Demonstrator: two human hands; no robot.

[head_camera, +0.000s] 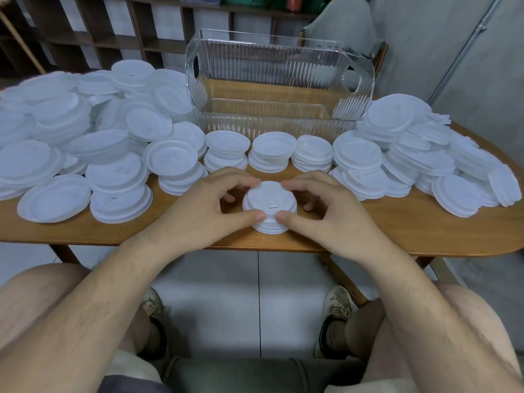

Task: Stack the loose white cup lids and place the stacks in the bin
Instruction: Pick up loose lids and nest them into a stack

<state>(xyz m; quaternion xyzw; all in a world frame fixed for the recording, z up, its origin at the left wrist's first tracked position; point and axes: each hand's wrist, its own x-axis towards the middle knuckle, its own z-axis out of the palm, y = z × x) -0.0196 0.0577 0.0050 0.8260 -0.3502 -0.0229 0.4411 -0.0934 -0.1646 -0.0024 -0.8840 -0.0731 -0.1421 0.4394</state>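
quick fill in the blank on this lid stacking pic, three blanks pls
The left hand and right hand both grip a stack of ____ cup lids.
The clear ribbed bin behind it holds ____ lids.
The stack rests on a table made of ____.
Missing words: white; no; wood.

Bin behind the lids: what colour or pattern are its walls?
The bin is clear, with vertical ribbing; the head view shows it.
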